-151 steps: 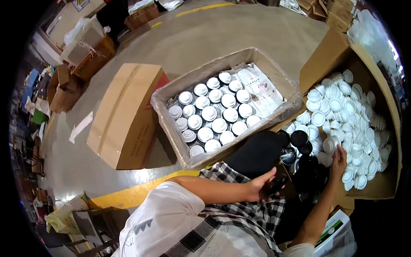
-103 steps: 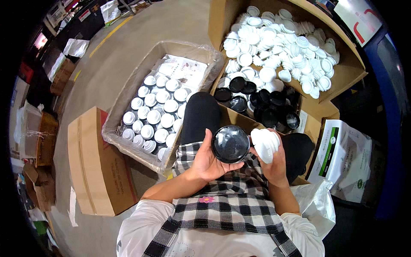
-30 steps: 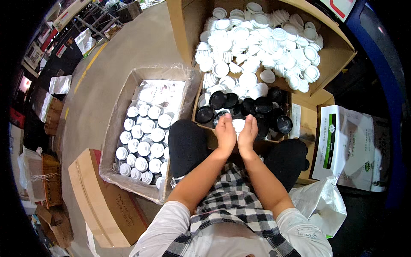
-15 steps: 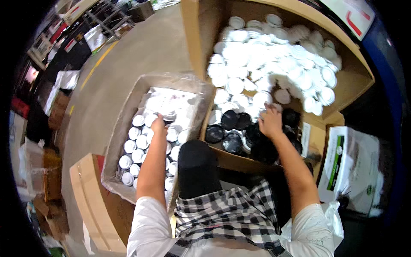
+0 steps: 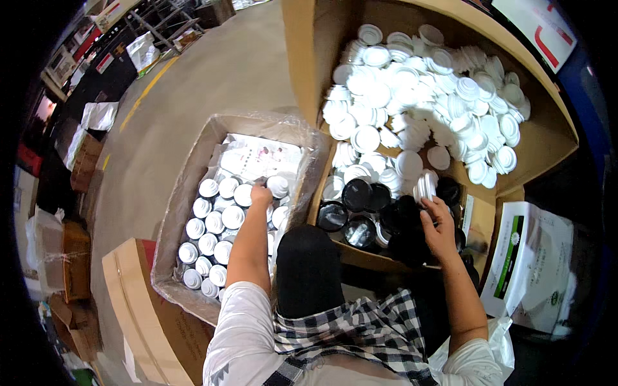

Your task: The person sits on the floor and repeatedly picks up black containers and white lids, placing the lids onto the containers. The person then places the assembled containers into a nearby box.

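In the plastic-lined carton (image 5: 172,212) at left stand several short stacks of round white lids (image 5: 214,222). My left hand (image 5: 261,195) is closed at the side of one lid stack (image 5: 277,186) at the far end of these rows; its fingers are partly hidden. My right hand (image 5: 440,226) grips a small tilted stack of white lids (image 5: 425,185) between thumb and fingers, above the near part of the big cardboard box. Black round lids (image 5: 356,194) lie just left of that hand, and a large heap of loose white lids (image 5: 412,90) fills the box's far part.
The big box's tall cardboard wall (image 5: 299,61) rises between the heap and the floor. A white box with a green stripe (image 5: 518,244) stands at right. An opened brown carton (image 5: 145,309) sits at lower left. Shelving and bags line the far left.
My left hand has moved right and slightly nearer, beside the lid stack. My right hand has shifted right and nearer, and a stack of white lids now shows in its fingers.
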The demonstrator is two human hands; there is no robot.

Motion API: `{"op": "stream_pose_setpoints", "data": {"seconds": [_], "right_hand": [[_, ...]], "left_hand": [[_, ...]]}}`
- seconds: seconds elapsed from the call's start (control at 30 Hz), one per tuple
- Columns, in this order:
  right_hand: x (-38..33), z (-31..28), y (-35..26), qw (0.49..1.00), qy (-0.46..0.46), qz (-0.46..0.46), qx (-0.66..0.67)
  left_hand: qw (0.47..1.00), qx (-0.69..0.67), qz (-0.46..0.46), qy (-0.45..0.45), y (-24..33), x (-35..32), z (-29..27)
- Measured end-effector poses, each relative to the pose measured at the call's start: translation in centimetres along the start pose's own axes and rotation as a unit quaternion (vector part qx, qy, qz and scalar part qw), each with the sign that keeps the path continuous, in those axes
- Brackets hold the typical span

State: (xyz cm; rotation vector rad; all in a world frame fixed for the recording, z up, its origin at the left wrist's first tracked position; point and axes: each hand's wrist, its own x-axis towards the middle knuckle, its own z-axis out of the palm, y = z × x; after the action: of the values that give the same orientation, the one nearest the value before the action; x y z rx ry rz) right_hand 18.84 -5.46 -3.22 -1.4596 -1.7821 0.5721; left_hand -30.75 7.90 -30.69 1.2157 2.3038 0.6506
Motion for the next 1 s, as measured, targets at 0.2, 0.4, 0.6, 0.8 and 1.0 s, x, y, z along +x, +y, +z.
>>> {"op": "stream_pose_setpoints", "data": {"seconds": [0.2, 0.4, 0.6, 0.8, 1.0], "right_hand": [[-0.7, -2.8, 0.3, 0.933, 0.005, 0.180, 0.312], [1.4, -3.2, 0.8, 0.882, 0.018, 0.185, 0.433], [0.4, -3.6, 2.9, 0.776, -0.039, 0.211, 0.593], [0.4, -4.3, 1.7, 0.721, -0.070, 0.219, 0.653], [-0.2, -4.6, 4.2, 0.594, -0.094, 0.237, 0.763]], "left_hand": [[0.925, 0.362, 0.017, -0.110, 9.0, -4.7, -4.1], [0.930, 0.334, 0.151, 0.007, 11.8, -7.5, -6.5], [0.864, -0.048, 0.484, -0.133, 26.5, -15.6, -6.0], [0.850, 0.189, 0.418, -0.258, 29.4, -19.8, -2.6], [0.881, 0.120, 0.408, -0.207, 30.0, -20.8, -4.2]]}}
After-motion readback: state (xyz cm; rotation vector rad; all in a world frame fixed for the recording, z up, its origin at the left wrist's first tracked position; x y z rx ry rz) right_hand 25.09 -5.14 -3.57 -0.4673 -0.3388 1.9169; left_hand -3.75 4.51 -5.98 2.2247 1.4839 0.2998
